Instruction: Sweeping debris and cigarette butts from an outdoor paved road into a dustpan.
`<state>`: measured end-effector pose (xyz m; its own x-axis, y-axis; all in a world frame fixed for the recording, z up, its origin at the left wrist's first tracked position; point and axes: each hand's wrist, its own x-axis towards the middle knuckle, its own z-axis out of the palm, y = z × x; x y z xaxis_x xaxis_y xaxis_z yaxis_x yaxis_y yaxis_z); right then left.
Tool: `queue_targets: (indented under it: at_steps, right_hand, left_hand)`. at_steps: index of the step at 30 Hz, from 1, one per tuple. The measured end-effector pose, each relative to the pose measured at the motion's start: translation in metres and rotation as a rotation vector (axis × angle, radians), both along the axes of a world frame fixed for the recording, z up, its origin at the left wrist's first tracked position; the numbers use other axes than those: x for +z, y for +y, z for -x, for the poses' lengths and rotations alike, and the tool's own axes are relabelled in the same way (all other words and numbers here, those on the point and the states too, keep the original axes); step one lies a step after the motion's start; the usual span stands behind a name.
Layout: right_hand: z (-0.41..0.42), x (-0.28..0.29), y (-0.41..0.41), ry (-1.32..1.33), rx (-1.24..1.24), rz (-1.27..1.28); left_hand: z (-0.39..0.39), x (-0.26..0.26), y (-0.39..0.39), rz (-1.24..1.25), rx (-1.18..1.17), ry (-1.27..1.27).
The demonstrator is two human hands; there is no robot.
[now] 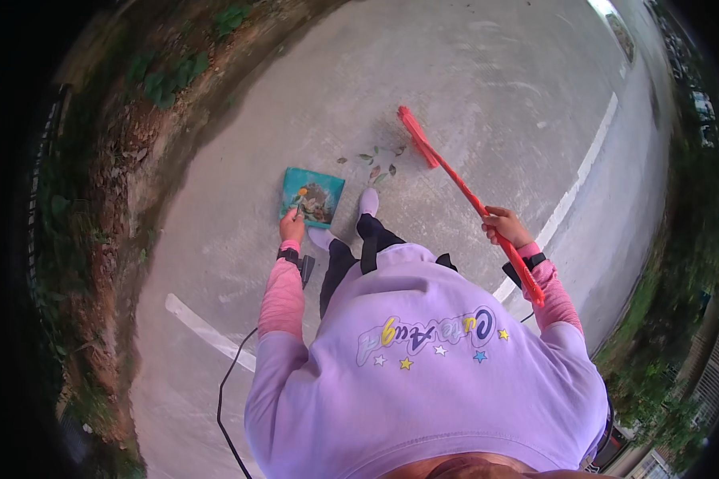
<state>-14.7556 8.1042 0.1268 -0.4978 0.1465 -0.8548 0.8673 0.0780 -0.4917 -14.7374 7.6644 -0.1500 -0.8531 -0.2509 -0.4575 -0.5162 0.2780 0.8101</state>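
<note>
My left hand (292, 227) is closed around the handle of a teal dustpan (335, 187), which holds brown debris, leaves (320, 209) and something orange-yellow. In my right hand (507, 227) is the red handle of a broom (465, 190). The red broom head (418, 136) points away from me, over the concrete ahead. Several fallen leaves (375, 172) lie scattered on the ground between the broom head and the dustpan. Whether the bristles touch the ground is hard to tell.
Grey concrete pavement (257, 143) spreads around me, with a white painted line (587, 161) on the right and another white line (207, 336) at lower left. An earth bank with plants (177, 78) borders the left side. A black cable (220, 395) hangs beside my left arm.
</note>
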Motion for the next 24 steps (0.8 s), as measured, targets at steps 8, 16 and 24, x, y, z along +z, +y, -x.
queue_targets:
  at_steps: [8, 16, 24]
  right_hand:
    - [0.023, -0.02, -0.036, -0.136, -0.179, 0.345]
    - [0.04, 0.019, -0.036, -0.176, -0.295, 0.566]
    - [0.044, 0.002, -0.055, 0.004, 0.151, -0.016]
  left_hand:
    - [0.007, 0.002, 0.007, 0.035, -0.144, -0.098]
    - [0.022, -0.01, 0.013, 0.073, -0.243, 0.002]
    - [0.033, 0.012, 0.036, 0.233, -0.322, -0.042]
